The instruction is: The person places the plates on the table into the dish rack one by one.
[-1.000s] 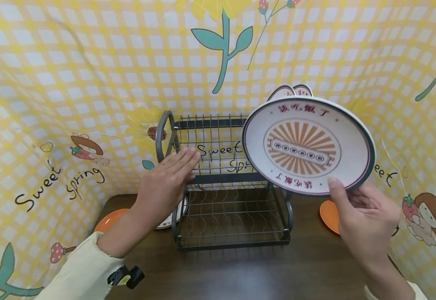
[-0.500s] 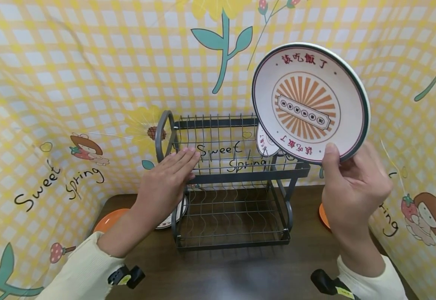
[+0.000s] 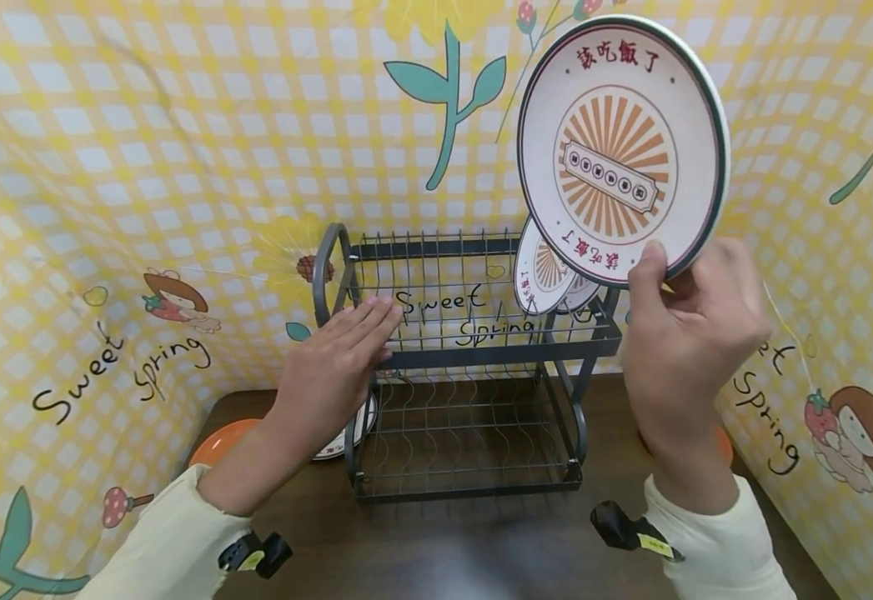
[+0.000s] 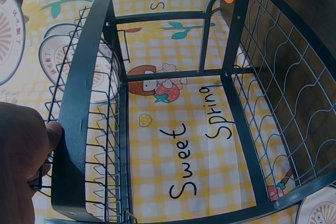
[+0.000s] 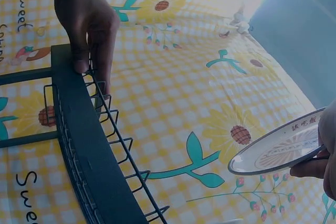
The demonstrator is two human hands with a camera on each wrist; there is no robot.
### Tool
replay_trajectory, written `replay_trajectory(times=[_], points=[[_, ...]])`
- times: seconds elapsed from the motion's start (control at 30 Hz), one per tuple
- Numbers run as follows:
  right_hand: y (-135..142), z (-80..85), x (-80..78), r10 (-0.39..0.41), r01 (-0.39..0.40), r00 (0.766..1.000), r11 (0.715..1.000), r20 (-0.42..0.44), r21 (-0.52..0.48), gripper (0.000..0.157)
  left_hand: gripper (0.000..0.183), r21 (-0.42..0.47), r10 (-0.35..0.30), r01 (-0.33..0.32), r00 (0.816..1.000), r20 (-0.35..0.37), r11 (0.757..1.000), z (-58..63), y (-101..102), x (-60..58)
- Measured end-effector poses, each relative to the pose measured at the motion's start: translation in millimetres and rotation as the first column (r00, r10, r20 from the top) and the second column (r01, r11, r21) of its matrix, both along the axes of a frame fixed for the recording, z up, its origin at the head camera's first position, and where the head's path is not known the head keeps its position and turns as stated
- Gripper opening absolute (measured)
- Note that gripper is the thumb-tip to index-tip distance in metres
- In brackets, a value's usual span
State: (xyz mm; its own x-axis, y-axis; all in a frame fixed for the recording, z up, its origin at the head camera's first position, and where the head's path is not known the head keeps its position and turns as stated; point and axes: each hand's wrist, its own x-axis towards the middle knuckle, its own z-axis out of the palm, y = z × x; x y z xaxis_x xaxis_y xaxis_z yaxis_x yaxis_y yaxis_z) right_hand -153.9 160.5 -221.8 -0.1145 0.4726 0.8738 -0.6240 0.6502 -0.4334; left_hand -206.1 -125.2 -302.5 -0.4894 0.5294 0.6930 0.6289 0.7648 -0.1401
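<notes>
In the head view my right hand (image 3: 694, 321) pinches the lower right rim of a white plate (image 3: 619, 150) with a dark edge, an orange sunburst and red characters. That plate is raised above the right end of a two-tier dark grey dish rack (image 3: 481, 357). Two similar plates (image 3: 544, 271) lean in the rack's upper tier at the right, partly covered by the held one. My left hand (image 3: 334, 358) holds the upper tier's front bar near its left end; the right wrist view shows the thumb (image 5: 80, 65) on the bar and fingers reaching behind it.
An orange plate (image 3: 226, 440) lies on the dark wooden table (image 3: 466, 542) at the left, and a white patterned plate (image 3: 364, 421) is partly hidden behind the rack. Another orange plate (image 3: 723, 446) shows behind my right wrist. Yellow checked cloth (image 3: 256, 125) encloses the back and sides.
My right hand has lifted the plate upward and turned it more upright, uncovering the rack's right end and the leaning plates. My left hand has stayed in place.
</notes>
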Motion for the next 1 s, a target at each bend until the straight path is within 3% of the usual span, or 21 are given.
replay_trajectory(times=[0.4, 0.7, 1.0], points=[[-11.0, 1.9, -24.5, 0.025, -0.041, 0.987, 0.995, 0.162, 0.095, 0.029, 0.048, -0.002, -0.004, 0.003, 1.000, -0.009, 1.000, -0.8, 0.3, -0.4], [-16.0, 3.5, -38.5, -0.050, -0.024, 0.922, 0.983, 0.384, 0.183, 0.029, 0.047, -0.001, -0.005, 0.005, 1.000, 0.002, 1.000, -1.1, 0.0, -0.2], [-19.4, -1.5, -56.9, -0.075, -0.055, 0.876, 0.966, 0.476, 0.252, 0.024, 0.046, 0.000, -0.002, 0.002, 1.000, 0.006, 1.000, -0.3, -0.1, 0.1]])
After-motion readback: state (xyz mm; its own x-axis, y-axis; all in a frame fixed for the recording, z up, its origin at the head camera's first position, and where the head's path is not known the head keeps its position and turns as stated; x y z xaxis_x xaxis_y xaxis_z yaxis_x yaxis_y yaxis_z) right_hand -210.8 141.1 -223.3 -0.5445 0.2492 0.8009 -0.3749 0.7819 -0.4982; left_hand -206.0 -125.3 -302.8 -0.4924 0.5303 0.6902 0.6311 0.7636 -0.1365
